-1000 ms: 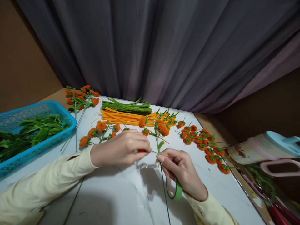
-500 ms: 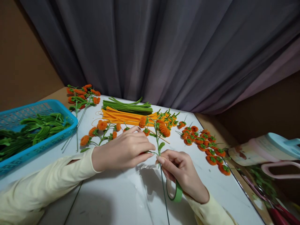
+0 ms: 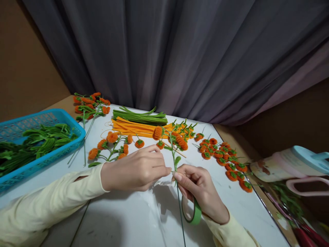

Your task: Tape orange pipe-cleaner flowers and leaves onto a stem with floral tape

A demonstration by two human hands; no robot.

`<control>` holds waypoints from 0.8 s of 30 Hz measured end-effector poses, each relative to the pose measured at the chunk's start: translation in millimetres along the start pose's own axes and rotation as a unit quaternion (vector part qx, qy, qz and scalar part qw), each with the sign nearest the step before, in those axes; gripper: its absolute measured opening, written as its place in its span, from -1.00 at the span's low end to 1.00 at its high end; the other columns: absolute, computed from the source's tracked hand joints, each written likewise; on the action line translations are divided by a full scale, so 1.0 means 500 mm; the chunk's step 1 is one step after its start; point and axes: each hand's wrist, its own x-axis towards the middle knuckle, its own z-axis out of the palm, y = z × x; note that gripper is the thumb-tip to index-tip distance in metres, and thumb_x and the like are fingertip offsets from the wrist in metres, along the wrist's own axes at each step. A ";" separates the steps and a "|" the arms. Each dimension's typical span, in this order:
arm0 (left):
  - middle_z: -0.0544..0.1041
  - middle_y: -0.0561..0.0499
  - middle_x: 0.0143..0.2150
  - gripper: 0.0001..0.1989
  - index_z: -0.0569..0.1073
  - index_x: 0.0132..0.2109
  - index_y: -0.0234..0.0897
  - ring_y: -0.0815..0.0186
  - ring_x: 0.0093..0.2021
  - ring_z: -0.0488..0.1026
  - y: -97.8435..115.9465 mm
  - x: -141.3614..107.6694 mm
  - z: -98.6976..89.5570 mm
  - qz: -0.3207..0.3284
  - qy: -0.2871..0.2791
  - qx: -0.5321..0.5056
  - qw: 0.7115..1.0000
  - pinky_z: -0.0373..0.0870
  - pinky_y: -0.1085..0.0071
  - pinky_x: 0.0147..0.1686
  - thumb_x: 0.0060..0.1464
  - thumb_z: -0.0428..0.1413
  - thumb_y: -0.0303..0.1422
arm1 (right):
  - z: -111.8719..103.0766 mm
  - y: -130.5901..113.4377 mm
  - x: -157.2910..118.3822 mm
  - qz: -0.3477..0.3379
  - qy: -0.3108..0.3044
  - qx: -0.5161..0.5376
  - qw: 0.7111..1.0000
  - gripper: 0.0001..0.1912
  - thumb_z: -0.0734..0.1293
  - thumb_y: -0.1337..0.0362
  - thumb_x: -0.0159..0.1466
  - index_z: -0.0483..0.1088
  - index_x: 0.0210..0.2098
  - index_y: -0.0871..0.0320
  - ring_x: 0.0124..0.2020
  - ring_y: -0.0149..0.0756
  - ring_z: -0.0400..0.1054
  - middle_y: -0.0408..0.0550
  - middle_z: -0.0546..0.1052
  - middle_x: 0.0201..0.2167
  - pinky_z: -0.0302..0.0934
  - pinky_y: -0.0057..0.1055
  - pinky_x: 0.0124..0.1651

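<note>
Stem of slim green wire (image 3: pixel 173 156) with fuzzy orange blooms (image 3: pixel 181 142) rises over the white table (image 3: pixel 140 219), clamped in the fingers of the right hand (image 3: pixel 203 192). Likely light, bendy; grip below the crushable blooms. Left hand (image 3: pixel 137 168): fingers pinched together, contents unclear.

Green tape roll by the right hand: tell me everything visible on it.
The roll of tape is a ring, matte green on its broad outer face, with a darker inner rim around an open centre. It stands roughly on edge, hanging under the right hand, which hides its top, so how it is held can't be seen. The dark lower stem runs just left of it. No loose tape end can be made out.
</note>
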 end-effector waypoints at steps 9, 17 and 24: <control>0.48 -0.03 -0.45 -0.77 0.48 -0.23 -0.38 0.33 -0.37 0.36 0.009 0.002 0.017 -0.086 0.042 -0.019 0.995 0.20 0.30 -0.19 0.18 -0.08 -0.46 | -0.009 -0.008 0.007 0.002 -0.014 -0.040 0.999 -0.62 0.26 0.06 0.22 0.23 -0.57 0.21 -0.73 -0.55 -0.04 -0.27 0.17 -0.77 -0.18 -0.56 -0.68; 0.47 0.09 -0.49 -0.75 0.44 -0.40 -0.33 0.42 -0.44 0.37 0.002 0.018 0.034 -0.348 0.020 -0.405 0.845 0.23 0.54 -0.44 0.08 0.06 -0.22 | 0.008 -0.007 0.002 0.011 -0.029 -0.059 0.998 -0.60 0.25 0.01 0.21 0.32 -0.50 0.25 -0.73 -0.54 -0.03 -0.26 0.18 -0.77 -0.18 -0.56 -0.69; 0.45 0.11 -0.50 -0.79 0.39 -0.42 -0.34 0.44 -0.44 0.36 0.005 0.018 0.041 -0.370 0.039 -0.454 0.810 0.24 0.55 -0.43 0.03 0.12 -0.27 | -0.003 -0.016 0.008 0.030 -0.071 -0.054 0.996 -0.59 0.26 0.00 0.21 0.39 -0.46 0.27 -0.74 -0.55 -0.01 -0.25 0.22 -0.76 -0.15 -0.57 -0.68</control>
